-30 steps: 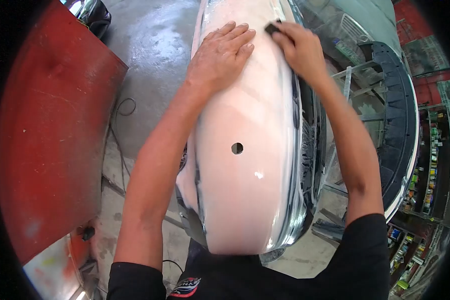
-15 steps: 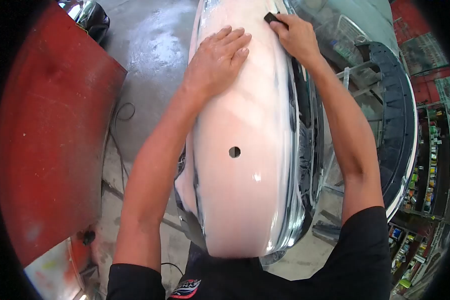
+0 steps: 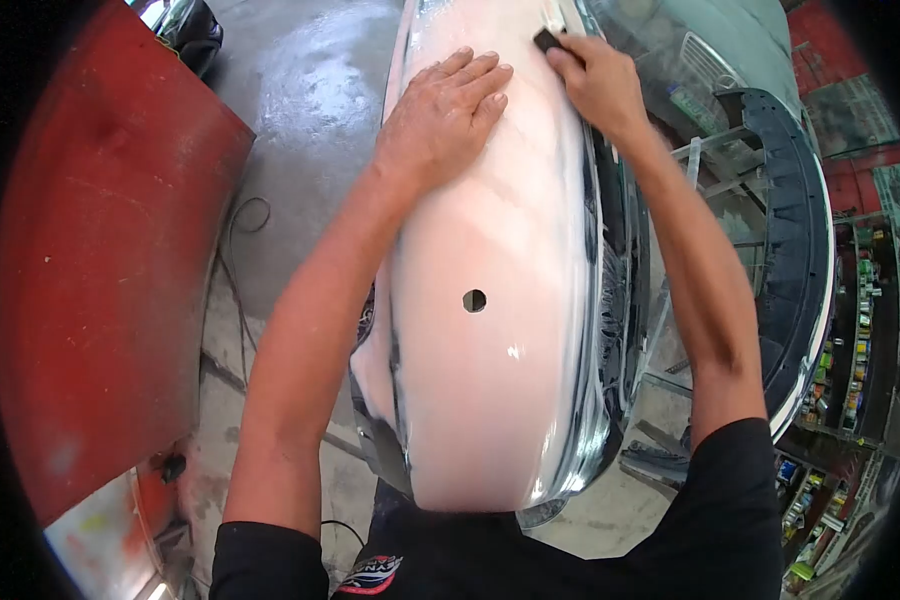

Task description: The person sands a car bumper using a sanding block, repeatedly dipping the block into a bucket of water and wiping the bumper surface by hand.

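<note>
A long curved panel (image 3: 490, 400), pale pink with whitish and dark edges, runs up the middle of the view and has one round hole. My left hand (image 3: 445, 120) lies flat on its upper left part, fingers spread and holding nothing. Near the panel's upper right edge, my right hand (image 3: 600, 85) grips a small black block (image 3: 546, 40) between thumb and fingers. The block rests against the panel surface, and its far side is partly hidden by my fingers.
A large red panel (image 3: 120, 250) stands at the left. A cable (image 3: 235, 270) lies on the grey floor beside it. At the right are a metal frame (image 3: 693, 180), a black curved part (image 3: 792, 250) and shelves (image 3: 850, 340) with small containers.
My right hand with the black block moved slightly up, then slightly back down along the panel edge. My left hand stays flat on the panel, with only a small shift in view.
</note>
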`<action>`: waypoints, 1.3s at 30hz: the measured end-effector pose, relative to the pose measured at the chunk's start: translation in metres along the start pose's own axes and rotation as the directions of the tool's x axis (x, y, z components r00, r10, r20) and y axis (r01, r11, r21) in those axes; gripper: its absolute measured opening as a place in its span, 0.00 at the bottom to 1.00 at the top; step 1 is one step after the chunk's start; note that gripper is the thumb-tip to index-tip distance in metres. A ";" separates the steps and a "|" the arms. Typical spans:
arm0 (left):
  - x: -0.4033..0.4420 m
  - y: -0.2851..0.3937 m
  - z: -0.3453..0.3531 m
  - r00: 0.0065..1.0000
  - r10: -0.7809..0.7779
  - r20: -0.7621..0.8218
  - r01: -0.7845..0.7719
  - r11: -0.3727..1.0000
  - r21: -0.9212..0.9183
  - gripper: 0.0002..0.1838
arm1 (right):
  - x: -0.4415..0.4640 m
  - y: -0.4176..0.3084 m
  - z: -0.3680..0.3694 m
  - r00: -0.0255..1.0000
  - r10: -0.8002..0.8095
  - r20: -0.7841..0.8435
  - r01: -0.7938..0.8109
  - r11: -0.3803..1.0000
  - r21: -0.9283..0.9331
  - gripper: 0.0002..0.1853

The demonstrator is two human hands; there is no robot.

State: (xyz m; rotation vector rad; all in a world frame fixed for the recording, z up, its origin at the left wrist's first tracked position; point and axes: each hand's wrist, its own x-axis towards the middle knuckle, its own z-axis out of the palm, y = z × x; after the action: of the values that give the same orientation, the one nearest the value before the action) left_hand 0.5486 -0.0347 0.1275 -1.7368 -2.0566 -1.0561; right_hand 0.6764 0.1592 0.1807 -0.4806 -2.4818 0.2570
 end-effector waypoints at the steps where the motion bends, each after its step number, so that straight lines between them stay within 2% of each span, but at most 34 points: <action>1: 0.001 0.000 -0.001 1.000 0.001 0.012 -0.001 1.000 -0.003 0.23 | -0.023 -0.007 -0.008 0.999 -0.045 -0.010 0.045 0.999 0.007 0.16; 2: 0.004 -0.002 -0.003 1.000 -0.002 0.019 0.002 1.000 -0.003 0.23 | -0.045 -0.017 -0.017 0.995 -0.096 -0.019 0.096 0.995 0.014 0.16; 4: 0.005 0.001 -0.003 1.000 -0.015 -0.005 0.015 1.000 0.006 0.23 | -0.098 -0.039 -0.037 0.996 -0.084 -0.021 0.084 0.996 0.001 0.17; 6: 0.000 0.003 -0.001 0.999 -0.043 -0.013 0.043 0.999 0.018 0.23 | -0.093 -0.036 -0.036 0.996 -0.084 -0.002 0.084 0.996 0.041 0.17; 7: 0.001 0.004 0.000 0.998 -0.053 -0.018 0.054 0.998 0.028 0.23 | -0.089 -0.033 -0.037 0.997 -0.081 0.000 0.081 0.995 0.058 0.17; 8: 0.001 0.005 0.000 0.998 -0.063 -0.021 0.064 0.997 0.040 0.23 | -0.063 -0.017 -0.026 0.988 -0.151 -0.035 0.152 0.988 0.017 0.17; 9: 0.002 0.004 -0.002 0.998 -0.060 -0.014 0.060 0.998 0.032 0.23 | -0.035 -0.003 -0.011 0.994 -0.088 -0.057 0.090 0.995 0.035 0.15; 11: 0.002 0.004 -0.004 0.998 -0.057 0.003 0.057 0.998 0.006 0.22 | 0.012 0.018 0.011 0.994 -0.060 -0.092 0.056 0.997 -0.045 0.16; 14: 0.002 0.003 -0.005 1.000 -0.031 0.007 0.031 1.000 0.007 0.22 | -0.007 0.011 0.007 0.996 -0.034 -0.081 0.032 0.999 -0.029 0.16; 15: 0.005 0.002 -0.006 0.999 -0.036 -0.001 0.036 0.999 0.001 0.22 | -0.034 -0.007 -0.009 0.993 -0.105 -0.048 0.105 0.994 0.006 0.15; 17: 0.002 0.004 -0.003 0.998 -0.057 -0.006 0.057 0.998 -0.016 0.22 | -0.088 -0.035 -0.036 0.991 -0.134 -0.007 0.134 0.991 -0.019 0.18; 20: 0.001 0.006 -0.002 0.998 -0.051 -0.026 0.051 0.999 0.007 0.22 | -0.088 -0.035 -0.041 0.993 -0.107 0.048 0.104 0.993 0.055 0.18; 22: 0.001 0.005 -0.001 0.998 -0.061 0.003 0.061 0.998 0.006 0.23 | -0.036 -0.004 -0.012 0.984 -0.173 -0.051 0.176 0.983 0.049 0.16; 25: 0.002 0.000 -0.004 0.999 -0.033 0.025 0.032 0.999 0.031 0.24 | 0.011 0.013 0.013 0.996 -0.051 -0.075 0.049 0.999 -0.022 0.16; 28: 0.002 0.001 -0.002 1.000 -0.031 0.004 0.031 0.999 -0.013 0.23 | -0.035 -0.010 -0.010 0.998 -0.053 -0.041 0.055 0.998 0.030 0.16; 29: 0.002 0.001 -0.001 0.999 -0.043 -0.011 0.043 0.998 -0.037 0.22 | -0.063 -0.025 -0.027 0.993 -0.120 -0.016 0.119 0.993 -0.005 0.16; 32: 0.001 0.006 -0.003 0.999 -0.047 -0.025 0.048 0.999 0.020 0.23 | -0.101 -0.042 -0.048 0.997 -0.062 0.043 0.057 0.994 0.089 0.16; 33: -0.001 0.007 -0.001 0.998 -0.055 -0.020 0.055 0.998 0.008 0.23 | -0.087 -0.034 -0.041 0.994 -0.104 0.019 0.104 0.994 0.037 0.15; 35: 0.001 0.005 0.000 0.998 -0.062 -0.016 0.062 0.998 -0.005 0.23 | -0.033 -0.001 -0.011 0.988 -0.147 -0.039 0.149 0.987 0.054 0.15; 37: 0.004 0.002 -0.004 0.999 -0.035 -0.002 0.035 0.999 0.008 0.23 | 0.021 0.020 0.013 0.994 -0.093 -0.050 0.090 0.995 -0.046 0.16; 39: -0.003 0.003 -0.003 0.999 -0.030 0.027 0.030 1.000 0.001 0.24 | 0.011 0.015 0.016 0.999 -0.026 -0.047 0.025 1.000 -0.018 0.16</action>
State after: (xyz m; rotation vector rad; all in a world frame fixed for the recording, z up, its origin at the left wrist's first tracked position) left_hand 0.5512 -0.0382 0.1288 -1.7339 -2.1051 -1.0458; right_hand 0.6633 0.1762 0.1693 -0.4567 -2.4440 0.2115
